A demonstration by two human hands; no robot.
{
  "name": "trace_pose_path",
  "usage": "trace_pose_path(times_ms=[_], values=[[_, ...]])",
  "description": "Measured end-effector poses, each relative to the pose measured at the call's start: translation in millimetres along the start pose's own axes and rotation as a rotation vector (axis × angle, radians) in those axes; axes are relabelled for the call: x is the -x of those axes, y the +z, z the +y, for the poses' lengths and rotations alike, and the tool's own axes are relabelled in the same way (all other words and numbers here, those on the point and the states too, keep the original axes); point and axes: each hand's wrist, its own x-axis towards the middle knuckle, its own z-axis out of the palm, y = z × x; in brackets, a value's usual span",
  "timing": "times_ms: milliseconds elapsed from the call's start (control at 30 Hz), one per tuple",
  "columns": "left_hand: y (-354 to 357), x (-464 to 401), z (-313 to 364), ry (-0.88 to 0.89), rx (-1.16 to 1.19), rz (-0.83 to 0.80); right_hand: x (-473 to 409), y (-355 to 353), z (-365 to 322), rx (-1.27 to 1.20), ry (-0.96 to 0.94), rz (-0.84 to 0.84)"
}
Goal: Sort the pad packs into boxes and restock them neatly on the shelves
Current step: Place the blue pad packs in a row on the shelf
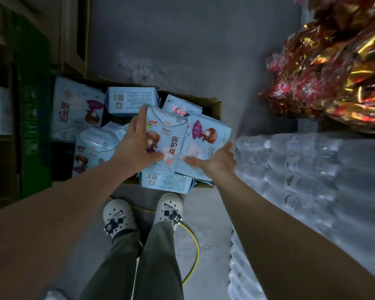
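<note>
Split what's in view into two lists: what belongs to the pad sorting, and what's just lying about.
Part of the job:
- pad packs, light blue, piled up
- cardboard box holding them
- left hand and right hand, both on the top packs

Just lying about:
- bottled water packs
- red and gold wrapped goods
- yellow hose
</note>
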Motion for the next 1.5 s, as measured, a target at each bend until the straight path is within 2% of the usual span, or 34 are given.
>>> trace_pose_path(times_ms=[133, 233, 333, 467, 633, 867, 1033, 1233, 1333, 1500], values=[[-7.9, 1.7, -2.6, -0.090, 0.025, -0.003, 3.3, -1.5, 4.2, -0.065, 0.025, 0.053], [-13.1, 0.4, -4.9, -0.168, 0.047, 0.016, 5.5, -3.6, 4.2, -0.260, -0.051, 0.124], [-17.8, 1.7, -11.3, -0.199, 0.057, 0.031, 8.7, -7.6, -3.6, -0.494, -0.072, 0.050], [-29.1, 5.0, -13.3, -0.229, 0.082, 0.088, 11.7, -9.3, -16.0, -0.587, -0.060, -0.049], [-33.1, 16.5, -14.1, -0.303, 0.204, 0.067, 31.9, -2.7, -22.2, -0.436, -0.188, 0.028], [-37.7, 56.3, -20.7, -0.480, 0.295, 0.061, 58.3, -6.0, -18.5, -0.291, -0.375, 0.023], [-44.5, 70.9, -12.6, -0.474, 0.295, 0.152, 81.7, -8.9, -29.4, -0.173, -0.445, 0.010], [-76.5, 91.2, 2.3, -0.428, 0.269, 0.166, 120.1, -38.8, -41.6, -0.118, -0.453, -0.018], [-102.3, 118.8, 21.1, -0.443, 0.292, 0.206, 153.8, -65.9, -50.4, -0.069, -0.486, -0.023], [-157.6, 188.5, 53.7, -0.374, 0.373, 0.324, 231.5, -114.2, -67.6, 0.028, -0.613, 0.002]])
